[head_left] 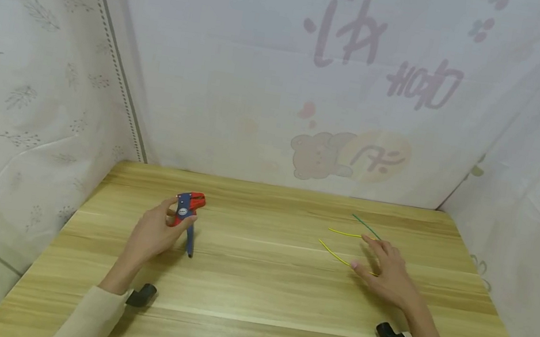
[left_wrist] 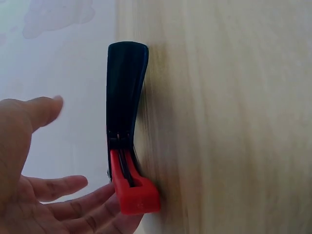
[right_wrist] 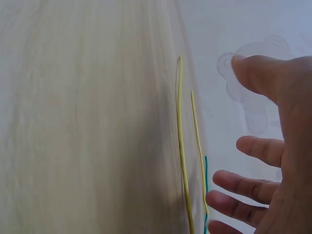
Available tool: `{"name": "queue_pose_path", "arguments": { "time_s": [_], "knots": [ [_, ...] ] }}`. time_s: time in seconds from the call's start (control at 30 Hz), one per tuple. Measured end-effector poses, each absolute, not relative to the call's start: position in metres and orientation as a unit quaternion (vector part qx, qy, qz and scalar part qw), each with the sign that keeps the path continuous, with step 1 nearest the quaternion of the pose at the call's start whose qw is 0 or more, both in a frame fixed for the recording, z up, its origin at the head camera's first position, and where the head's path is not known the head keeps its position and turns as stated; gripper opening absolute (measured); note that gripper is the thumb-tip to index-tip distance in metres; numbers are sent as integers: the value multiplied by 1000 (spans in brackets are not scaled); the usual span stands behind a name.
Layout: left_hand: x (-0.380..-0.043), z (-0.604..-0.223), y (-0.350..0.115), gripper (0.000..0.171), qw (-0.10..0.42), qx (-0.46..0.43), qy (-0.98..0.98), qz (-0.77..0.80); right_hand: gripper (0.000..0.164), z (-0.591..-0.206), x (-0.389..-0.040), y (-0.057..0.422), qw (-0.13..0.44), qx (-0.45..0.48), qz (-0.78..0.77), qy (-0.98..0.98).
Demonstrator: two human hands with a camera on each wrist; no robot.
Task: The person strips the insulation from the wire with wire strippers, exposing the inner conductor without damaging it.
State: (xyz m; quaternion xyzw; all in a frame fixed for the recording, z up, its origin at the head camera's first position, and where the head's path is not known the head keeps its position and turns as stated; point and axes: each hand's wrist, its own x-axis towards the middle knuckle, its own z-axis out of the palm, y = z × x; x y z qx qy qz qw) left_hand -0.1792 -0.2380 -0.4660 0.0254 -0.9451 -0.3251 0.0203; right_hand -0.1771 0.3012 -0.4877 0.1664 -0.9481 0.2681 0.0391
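A wire stripper with a red jaw end and dark blue handle lies on the left of the table. Over it hovers my left hand, thumb spread. In the left wrist view the thumb stands apart from the wire stripper, and the fingertips reach close to its red end. To the right, two yellow wires and a green wire lie on the tabletop. My right hand is above their near ends, fingers spread. The right wrist view shows the longer yellow wire and shorter yellow wire beside the fingertips.
The wooden table runs back to a pale printed curtain, with patterned cloth at both sides. Black wrist mounts sit at both sleeve cuffs. Bare tabletop lies between the hands.
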Motion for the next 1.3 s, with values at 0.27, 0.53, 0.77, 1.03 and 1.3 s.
{"name": "queue_pose_path", "arguments": {
  "time_s": [0.27, 0.53, 0.77, 1.03, 1.3],
  "knots": [
    [-185, -473, -238, 91, -5, 34, -940, -341, 66, -490, -180, 290, 35, 180, 264, -947],
    [-185, -481, -237, 93, -10, 64, -939, -337, 58, -491, -183, 278, 17, 174, 269, -947],
    [-187, -482, -235, 85, -19, 74, -941, -329, 48, -493, -184, 274, -4, 150, 277, -949],
    [-191, -480, -234, 81, -42, 92, -941, -324, 38, -500, -189, 265, 20, 139, 253, -957],
    [-191, -477, -232, 73, -46, 99, -940, -324, 16, -501, -188, 261, 43, 141, 245, -958]
  ]
}}
